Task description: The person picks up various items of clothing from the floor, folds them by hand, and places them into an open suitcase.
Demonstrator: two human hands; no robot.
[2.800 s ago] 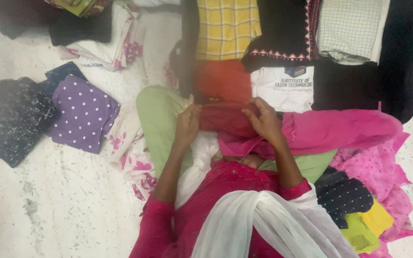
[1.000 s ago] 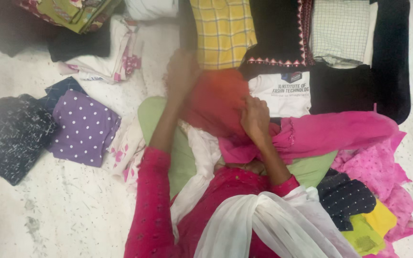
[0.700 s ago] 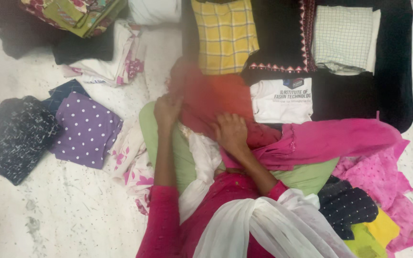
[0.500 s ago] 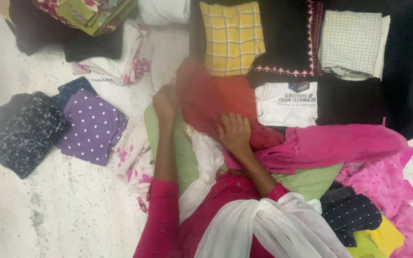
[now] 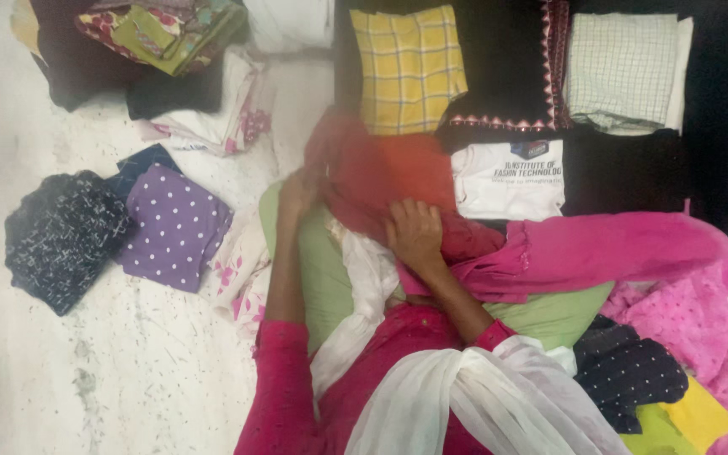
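currently, head view: the red-orange cloth (image 5: 385,181) lies bunched over the person's lap, at about 12 o'clock from the torso, its far edge touching the yellow checked fabric (image 5: 410,67) and the white printed shirt (image 5: 507,179). the left hand (image 5: 298,195) grips the cloth's edge at 9 o'clock; whether the fingers fully close is hidden by the fold. the right hand (image 5: 415,234) presses flat on the cloth at 5 o'clock, fingers spread, pinning rather than pinching. the hands stand apart, one at each side of the cloth.

risk, as a judgement: the cloth is thin and slack, so a fold may slip out under the flat right hand. the pink garment (image 5: 600,248) lies just beside that hand at 3 o'clock and could be caught up. the purple dotted pile (image 5: 174,226) sits well apart at 9 o'clock.
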